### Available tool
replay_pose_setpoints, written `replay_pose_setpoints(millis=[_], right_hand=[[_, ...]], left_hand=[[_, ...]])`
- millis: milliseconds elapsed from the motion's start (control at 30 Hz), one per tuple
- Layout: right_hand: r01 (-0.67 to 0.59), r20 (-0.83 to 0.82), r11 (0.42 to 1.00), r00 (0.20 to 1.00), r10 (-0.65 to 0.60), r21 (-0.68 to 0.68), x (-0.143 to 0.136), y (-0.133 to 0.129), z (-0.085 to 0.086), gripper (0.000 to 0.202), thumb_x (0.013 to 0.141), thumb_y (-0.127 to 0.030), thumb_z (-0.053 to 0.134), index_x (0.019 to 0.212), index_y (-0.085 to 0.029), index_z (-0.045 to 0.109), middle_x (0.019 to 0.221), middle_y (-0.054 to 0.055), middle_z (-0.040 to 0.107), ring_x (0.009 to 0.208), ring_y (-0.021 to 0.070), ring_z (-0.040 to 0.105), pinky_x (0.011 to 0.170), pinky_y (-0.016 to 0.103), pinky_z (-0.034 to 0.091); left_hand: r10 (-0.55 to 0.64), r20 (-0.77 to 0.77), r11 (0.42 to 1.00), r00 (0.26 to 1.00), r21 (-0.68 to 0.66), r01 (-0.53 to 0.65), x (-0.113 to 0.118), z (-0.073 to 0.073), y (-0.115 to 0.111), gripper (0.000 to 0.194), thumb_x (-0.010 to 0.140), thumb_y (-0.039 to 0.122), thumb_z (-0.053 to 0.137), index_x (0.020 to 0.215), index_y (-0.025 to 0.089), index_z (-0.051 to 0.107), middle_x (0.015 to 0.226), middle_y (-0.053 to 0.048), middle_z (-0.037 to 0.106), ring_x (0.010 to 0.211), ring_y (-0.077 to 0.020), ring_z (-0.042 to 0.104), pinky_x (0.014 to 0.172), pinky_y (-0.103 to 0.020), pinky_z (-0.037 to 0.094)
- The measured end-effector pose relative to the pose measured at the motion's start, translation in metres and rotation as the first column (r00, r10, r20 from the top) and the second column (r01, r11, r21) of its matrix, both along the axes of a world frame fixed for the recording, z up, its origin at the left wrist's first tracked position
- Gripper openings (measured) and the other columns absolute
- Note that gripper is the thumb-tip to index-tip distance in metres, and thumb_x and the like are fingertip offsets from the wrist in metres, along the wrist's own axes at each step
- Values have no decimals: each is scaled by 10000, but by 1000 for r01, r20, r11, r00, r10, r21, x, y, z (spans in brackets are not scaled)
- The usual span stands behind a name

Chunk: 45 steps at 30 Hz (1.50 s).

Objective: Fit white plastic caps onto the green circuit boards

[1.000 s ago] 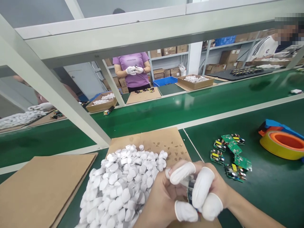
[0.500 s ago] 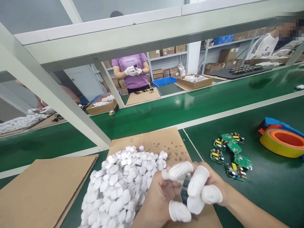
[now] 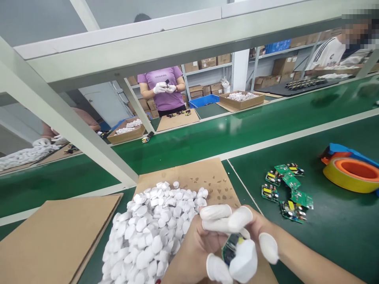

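My left hand [image 3: 197, 246], with white finger cots on its fingertips, is closed around a small green circuit board [image 3: 229, 249] carrying dark and yellow parts. A white rounded piece [image 3: 245, 262] lies against the board's right side; whether it is fastened there I cannot tell. My right hand [image 3: 257, 227], also in finger cots, is beside the board. Its thumb stands apart, and its fingers reach across near the left fingertips. To the left, a heap of similar white pieces [image 3: 154, 232] covers much of a cardboard sheet [image 3: 180, 169].
Several circuit boards [image 3: 291, 181] lie on the dark green bench at right, near an orange and yellow tape roll [image 3: 352, 173]. Stacked cardboard [image 3: 53, 236] is at left. A frame post [image 3: 89, 130] slants down ahead, by a green belt [image 3: 189, 142]. Co-workers sit or stand beyond.
My right thumb has moved away from the white piece, and its fingers have shifted left and up. The board has turned, showing more of its parts.
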State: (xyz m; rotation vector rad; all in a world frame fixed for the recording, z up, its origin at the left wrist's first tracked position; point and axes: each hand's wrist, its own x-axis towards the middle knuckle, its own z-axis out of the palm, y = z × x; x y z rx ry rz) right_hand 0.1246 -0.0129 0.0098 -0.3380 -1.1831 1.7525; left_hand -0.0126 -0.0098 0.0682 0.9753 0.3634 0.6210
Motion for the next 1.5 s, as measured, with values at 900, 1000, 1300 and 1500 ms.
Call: replay_pose_setpoints(millis=[900, 1000, 1300, 1500], right_hand=[[153, -40, 967, 988, -148, 204, 4, -1, 19, 319, 730, -507, 670, 957, -289, 719, 1177, 94, 637, 1181, 293, 507, 1008, 485, 325], [176, -25, 965, 984, -175, 196, 5, 0, 17, 346, 724, -475, 694, 1034, -322, 687, 1198, 83, 630, 1186, 281, 507, 997, 471, 350], [191, -14, 947, 981, -194, 259, 7, 5, 15, 401, 782, -538, 592, 1089, -291, 664, 1230, 92, 613, 1199, 297, 501, 986, 486, 386], [319, 10, 921, 944, -329, 224, 8, 5, 11, 268, 812, -348, 636, 1074, -303, 672, 1261, 54, 602, 1164, 241, 549, 935, 374, 476]], left_hand=[[112, -88, 987, 990, 126, -101, -5, -23, 6, 512, 463, 473, 824, 857, 168, 707, 818, -70, 674, 795, -240, 619, 560, -249, 445], [118, -93, 987, 989, 117, -107, -5, -24, 8, 438, 462, 349, 855, 832, 161, 713, 896, -68, 661, 790, -209, 612, 533, -209, 409], [149, -24, 988, 989, -46, -150, -1, -27, 5, 409, 573, 358, 807, 914, 162, 694, 685, -25, 668, 550, -86, 566, 486, -156, 445], [321, 5, 897, 947, -322, -303, -1, -24, 3, 167, 754, 281, 675, 876, 172, 710, 885, -54, 708, 811, -167, 656, 703, -265, 565]])
